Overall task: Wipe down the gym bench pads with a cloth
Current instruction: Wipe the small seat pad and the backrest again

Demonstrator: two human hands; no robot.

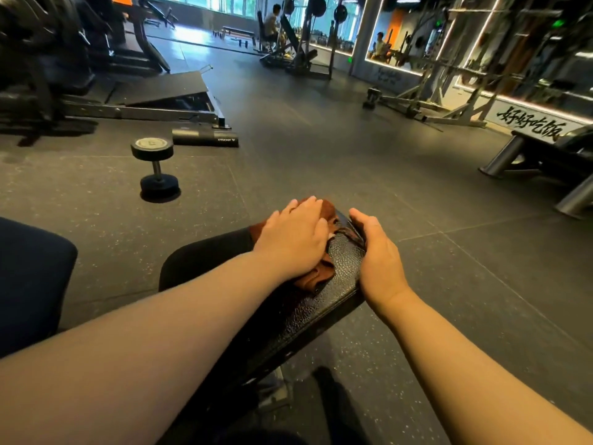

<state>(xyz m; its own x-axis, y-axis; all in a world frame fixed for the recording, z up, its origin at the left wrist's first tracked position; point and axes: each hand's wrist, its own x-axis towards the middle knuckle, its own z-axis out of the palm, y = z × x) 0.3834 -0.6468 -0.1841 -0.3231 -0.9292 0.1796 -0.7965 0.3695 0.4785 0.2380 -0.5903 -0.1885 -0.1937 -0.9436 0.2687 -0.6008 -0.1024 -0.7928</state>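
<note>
— State of left hand point(292, 239)?
— Spread flat, pressing brown cloth point(316, 279) onto black bench pad point(341, 274), centre of frame.
— And right hand point(378, 258)?
— Curled round bench pad's right edge, just beside cloth.

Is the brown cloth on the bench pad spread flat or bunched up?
Bunched up: the brown cloth shows crumpled folds bulging out from under the left hand, which presses it onto the bench pad.

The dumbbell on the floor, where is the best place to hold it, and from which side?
Grip the dumbbell by the thin handle between its two round heads. It stands upright on one head, so the handle is vertical and the top head covers it; probably come in level from the side.
</note>
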